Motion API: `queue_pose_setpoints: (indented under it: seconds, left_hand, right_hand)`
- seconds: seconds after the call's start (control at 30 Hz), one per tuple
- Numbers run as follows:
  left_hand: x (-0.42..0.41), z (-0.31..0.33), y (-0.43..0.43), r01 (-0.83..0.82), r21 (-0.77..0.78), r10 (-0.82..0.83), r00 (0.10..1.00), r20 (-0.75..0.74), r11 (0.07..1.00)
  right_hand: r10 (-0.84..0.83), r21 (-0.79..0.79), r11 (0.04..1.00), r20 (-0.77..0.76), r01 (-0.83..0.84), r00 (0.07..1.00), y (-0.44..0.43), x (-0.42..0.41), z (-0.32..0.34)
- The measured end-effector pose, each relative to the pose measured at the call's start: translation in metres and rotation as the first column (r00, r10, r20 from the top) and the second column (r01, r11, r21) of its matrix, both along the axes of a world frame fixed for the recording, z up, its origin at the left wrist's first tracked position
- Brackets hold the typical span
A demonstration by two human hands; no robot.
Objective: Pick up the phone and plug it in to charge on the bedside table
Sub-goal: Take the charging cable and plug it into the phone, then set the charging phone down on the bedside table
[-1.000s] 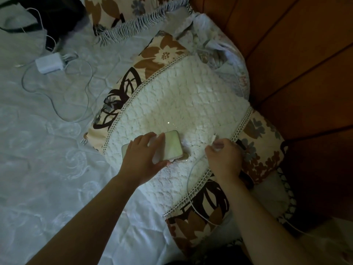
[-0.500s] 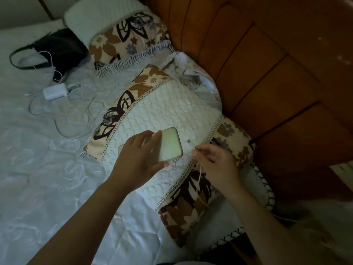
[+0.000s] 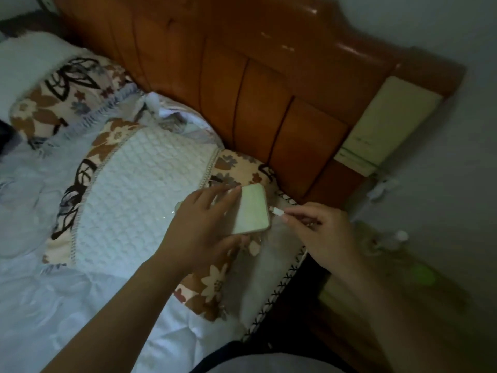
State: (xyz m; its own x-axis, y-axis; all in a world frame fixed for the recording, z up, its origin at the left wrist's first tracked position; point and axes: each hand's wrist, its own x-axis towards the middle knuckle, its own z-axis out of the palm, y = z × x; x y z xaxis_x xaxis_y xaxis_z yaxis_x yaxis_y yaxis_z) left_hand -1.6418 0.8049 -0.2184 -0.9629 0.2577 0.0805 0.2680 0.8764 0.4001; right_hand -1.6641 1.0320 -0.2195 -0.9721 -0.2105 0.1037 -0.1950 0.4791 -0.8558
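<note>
phone: the phone (image 3: 251,207) was clamped in the left hand (image 3: 200,224), fingers over its top and thumb under its near edge, held just above the right end of the quilted pillow (image 3: 139,189); half a second before it sat further in over the white middle panel.
plug: the right hand (image 3: 325,232) had its fingertips pinched together on the white charger plug (image 3: 277,211), metal tip pointing at the phone's short end, very close but, as far as i could tell, not yet in.
what changed: a second earlier the plug was held up and well apart from the phone; now the two were lined up end to end.
what it means: i judged the plugging-in was about to happen, with the setting down on the bedside table (image 3: 376,259) left to do; that table was blurred at the right.
cable: hidden behind the right hand.
writing: no brand, label or lettering could be read; the phone's face showed only a pale green glare.
</note>
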Motion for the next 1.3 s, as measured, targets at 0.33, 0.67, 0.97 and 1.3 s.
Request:
queue_pose_setpoints:
  seconds: [0.33,0.67,0.97,1.3]
  left_hand:
    - [-0.01,-0.006,0.154,0.245,-0.051,-0.245,0.969,0.018,0.968]
    - [-0.002,-0.008,0.302,0.39,-0.123,-0.384,0.921,0.067,0.913]
    - [0.008,-0.006,0.402,0.496,-0.127,-0.489,0.868,0.083,0.859]
    - [0.01,-0.001,0.435,0.547,-0.121,-0.544,0.837,0.06,0.828]
  right_hand:
    - [-0.173,0.022,0.985,-0.002,0.173,0.985,0.155,0.039,0.007]
    - [-0.167,0.23,0.96,0.026,0.157,0.986,0.308,0.071,0.003]
    - [-0.227,0.243,0.944,-0.007,0.222,0.974,0.402,0.095,0.004]
    - [-0.286,0.205,0.937,-0.012,0.282,0.958,0.425,0.106,-0.001]
